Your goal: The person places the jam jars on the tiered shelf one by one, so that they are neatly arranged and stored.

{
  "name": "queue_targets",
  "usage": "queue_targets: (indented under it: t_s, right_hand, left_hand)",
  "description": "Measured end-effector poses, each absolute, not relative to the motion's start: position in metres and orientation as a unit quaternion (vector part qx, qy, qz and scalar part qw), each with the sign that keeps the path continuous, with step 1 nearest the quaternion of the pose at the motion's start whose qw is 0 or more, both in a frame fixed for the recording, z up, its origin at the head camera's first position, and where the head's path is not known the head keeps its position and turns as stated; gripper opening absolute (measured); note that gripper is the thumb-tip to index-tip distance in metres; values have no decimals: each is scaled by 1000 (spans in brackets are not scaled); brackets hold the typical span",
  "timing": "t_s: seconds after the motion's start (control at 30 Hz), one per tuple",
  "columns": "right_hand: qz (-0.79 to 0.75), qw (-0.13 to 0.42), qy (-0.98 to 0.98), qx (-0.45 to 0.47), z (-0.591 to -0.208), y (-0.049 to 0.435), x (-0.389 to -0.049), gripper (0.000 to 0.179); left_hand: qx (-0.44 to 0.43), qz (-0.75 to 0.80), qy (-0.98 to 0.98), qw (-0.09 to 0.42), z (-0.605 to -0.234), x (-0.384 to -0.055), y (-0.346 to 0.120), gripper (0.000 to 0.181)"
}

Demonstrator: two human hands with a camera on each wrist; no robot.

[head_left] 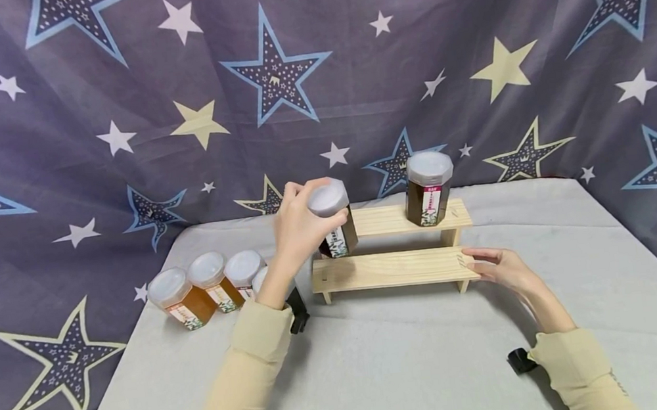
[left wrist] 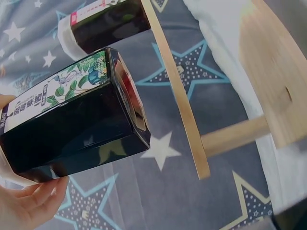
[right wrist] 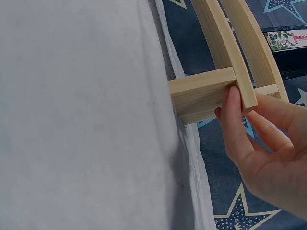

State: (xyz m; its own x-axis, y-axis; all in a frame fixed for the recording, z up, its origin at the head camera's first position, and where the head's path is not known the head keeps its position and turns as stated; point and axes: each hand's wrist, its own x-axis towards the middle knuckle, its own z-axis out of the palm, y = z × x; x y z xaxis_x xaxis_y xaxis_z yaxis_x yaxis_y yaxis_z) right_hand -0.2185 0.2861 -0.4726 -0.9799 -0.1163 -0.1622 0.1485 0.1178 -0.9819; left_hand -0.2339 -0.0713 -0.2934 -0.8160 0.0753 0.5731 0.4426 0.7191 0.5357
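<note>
My left hand (head_left: 301, 224) grips a dark octagonal jar (head_left: 339, 238) near its white lid, by the left end of the upper board of a two-step wooden rack (head_left: 394, 268). The left wrist view shows the jar's label with green leaves and its base tilted, apart from the board's edge. With thumb and fingers, my right hand (head_left: 504, 270) pinches the right end of the lower board (right wrist: 244, 91). Another dark jar (head_left: 429, 190), with a pink-and-white label, stands upright on the upper board's right side.
Left of the rack, amber jars (head_left: 182, 299) with white lids stand grouped on the pale cloth-covered table (head_left: 415, 362). One more jar there is partly hidden behind my left forearm. A dark star-patterned curtain (head_left: 140, 98) hangs behind the table.
</note>
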Motion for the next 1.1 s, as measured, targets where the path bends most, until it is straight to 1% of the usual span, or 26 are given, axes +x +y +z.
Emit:
queue_targets:
  t_s: [0.17,0.27,0.5,0.6,0.77,0.87,0.93,1.03,1.1]
  right_hand:
    - [-671,106,733,9,-476,290,-222,68]
    - [-666,104,739,8,-473,290,-220,67]
    - [-663,97,742,-9,-460,283,-213,50]
    - [-665,96,741,-18,-456,281,-211,46]
    - [-672,93,734,-35,-458,282,-212,45]
    - [-679,98,728,-19,-465,284,-216,40]
    - [-679,101,727,-9,-469,286,-219,43]
    - [-677,101,729,3,-474,288,-222,58]
    - [-667,100,739,2,-468,285,-218,59]
  left_hand:
    - [-147,-344,-891,255,-292,-240,-58,47]
    - [-148,-340,-893,253,-291,-245,-50,47]
    - [-153,-336,-898,238,-288,-253,-32,48]
    - [-157,-333,-900,233,-287,-257,-25,47]
    - [-156,-328,-903,228,-289,-263,-14,47]
    - [-156,-327,-905,224,-291,-267,-8,47]
    - [-156,-326,-906,223,-292,-269,-4,47]
    - [-156,-326,-906,221,-293,-273,2,47]
    - [-153,-326,-907,218,-294,-275,4,47]
